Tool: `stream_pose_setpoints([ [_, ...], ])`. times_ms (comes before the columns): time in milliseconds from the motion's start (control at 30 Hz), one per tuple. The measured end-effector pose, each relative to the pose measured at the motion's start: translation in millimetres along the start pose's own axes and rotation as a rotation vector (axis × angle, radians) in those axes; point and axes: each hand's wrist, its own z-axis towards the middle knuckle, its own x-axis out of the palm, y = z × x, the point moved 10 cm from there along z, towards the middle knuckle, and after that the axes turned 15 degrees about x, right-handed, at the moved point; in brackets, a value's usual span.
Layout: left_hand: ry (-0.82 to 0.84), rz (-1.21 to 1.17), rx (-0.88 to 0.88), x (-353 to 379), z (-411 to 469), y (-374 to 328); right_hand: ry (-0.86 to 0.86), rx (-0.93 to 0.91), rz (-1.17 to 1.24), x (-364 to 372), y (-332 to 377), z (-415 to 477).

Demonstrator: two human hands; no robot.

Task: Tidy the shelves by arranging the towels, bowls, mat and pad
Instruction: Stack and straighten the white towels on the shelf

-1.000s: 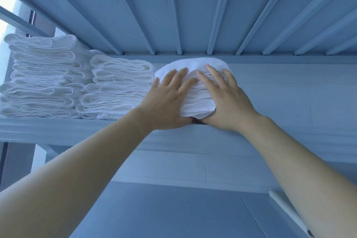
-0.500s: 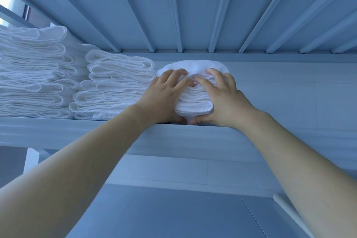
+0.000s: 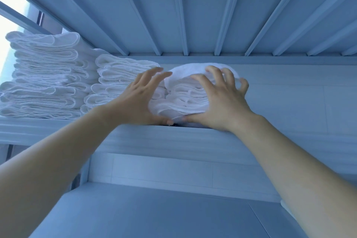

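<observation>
A small stack of folded white towels [image 3: 185,98] sits on the upper shelf [image 3: 58,129], at its front edge. My left hand [image 3: 139,100] rests against the stack's left side with the fingers spread and lifted; its thumb lies under the front corner. My right hand [image 3: 218,102] presses on the stack's front and right side, fingers curled over the top towel. To the left stand two taller stacks of folded white towels, a middle stack [image 3: 116,83] and a left stack [image 3: 46,75].
The slatted underside of a higher shelf [image 3: 193,11] hangs close above the towels. The shelf surface right of the small stack is bare up to the white wall [image 3: 299,98]. A lower shelf [image 3: 154,210] lies below. A window [image 3: 11,25] is at far left.
My left hand's fingers have opened and lifted off the small stack's front. My right hand has slid to the stack's right side. The view has shifted slightly.
</observation>
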Motion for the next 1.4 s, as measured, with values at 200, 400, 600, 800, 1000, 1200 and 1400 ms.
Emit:
stream_pose_setpoints([
  [200,0.113,0.028,-0.046,-2,-19,14,0.162,-0.044,-0.058,27,28,5],
  [400,0.191,0.07,-0.039,4,-18,25,0.19,-0.05,-0.081,36,25,8],
  [600,0.151,0.125,-0.028,1,-16,27,0.208,-0.008,-0.096,43,11,18],
  [800,0.144,0.163,-0.028,3,-17,26,0.294,-0.031,-0.061,51,14,12],
  [1000,0.03,-0.016,-0.119,-11,0,-3,0.277,-0.026,0.018,39,20,7],
  [1200,0.008,-0.112,-0.022,5,22,-57,0.181,0.01,0.257,5,5,-6],
  [1400,-0.05,-0.064,0.023,10,32,-91,0.128,0.023,0.319,-19,-29,-27],
])
